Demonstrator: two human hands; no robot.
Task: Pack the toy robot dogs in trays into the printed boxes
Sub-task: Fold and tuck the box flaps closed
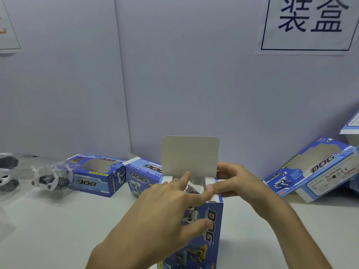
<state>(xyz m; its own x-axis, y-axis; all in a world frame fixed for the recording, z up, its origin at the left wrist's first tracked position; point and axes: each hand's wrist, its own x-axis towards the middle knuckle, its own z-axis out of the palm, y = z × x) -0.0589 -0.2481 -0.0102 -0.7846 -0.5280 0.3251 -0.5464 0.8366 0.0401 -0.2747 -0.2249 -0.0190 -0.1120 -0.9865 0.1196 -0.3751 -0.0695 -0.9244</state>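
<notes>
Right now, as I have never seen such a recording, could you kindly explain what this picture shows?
No machine here: a person's two bare hands, filmed by a head-worn camera looking forward and down. A printed box stands on end on the white table, top flap raised, a clear tray showing inside. The left hand lies on it, fingers straight over the opening, thumb on the front. The right hand grips its top right edge. Left of it lie two more boxes and a toy robot dog in its tray; another box leans at right.
</notes>
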